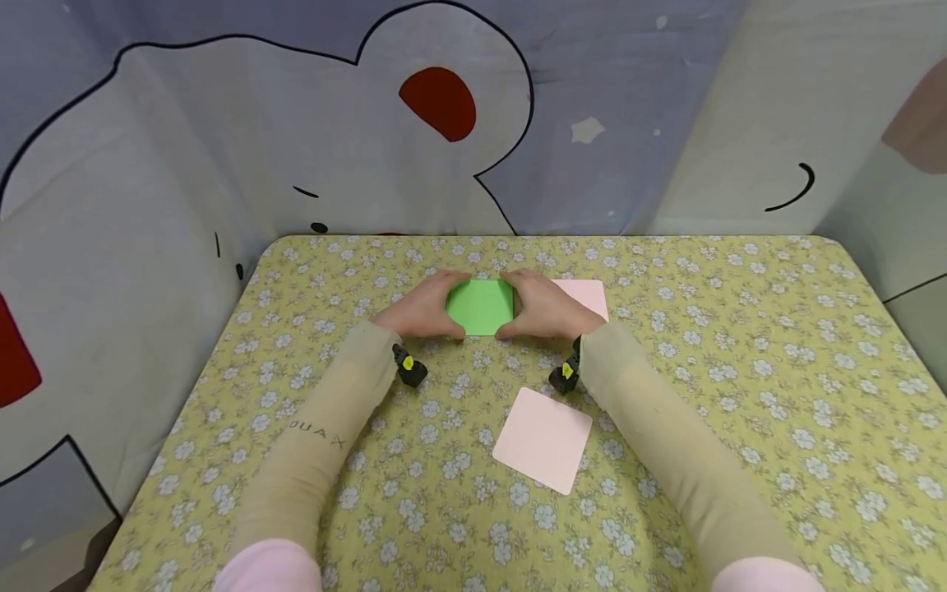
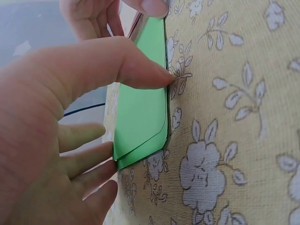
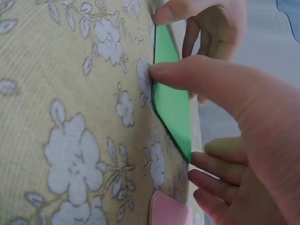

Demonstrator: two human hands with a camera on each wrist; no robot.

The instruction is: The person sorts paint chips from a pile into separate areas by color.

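Observation:
Flat on the table lie green paper cards [image 1: 479, 307], lightly stacked between both hands. In the left wrist view two green layers [image 2: 140, 112] show, their lower corners slightly offset. My left hand [image 1: 423, 308] holds the left side, thumb at the near edge and fingers around toward the far edge. Opposite it, my right hand [image 1: 546, 306] holds the right side the same way, its thumb [image 3: 176, 72] against the near edge. A pink card [image 1: 584, 296] lies partly hidden behind the right hand. Another pink card [image 1: 543, 440] lies turned at an angle nearer the body.
A yellow cloth [image 1: 740, 370] with white flowers covers the table. Its far edge meets a hanging printed curtain [image 1: 592, 82], which continues along the left and right sides. Small black wrist cameras [image 1: 409, 367] sit below the hands, over the cloth.

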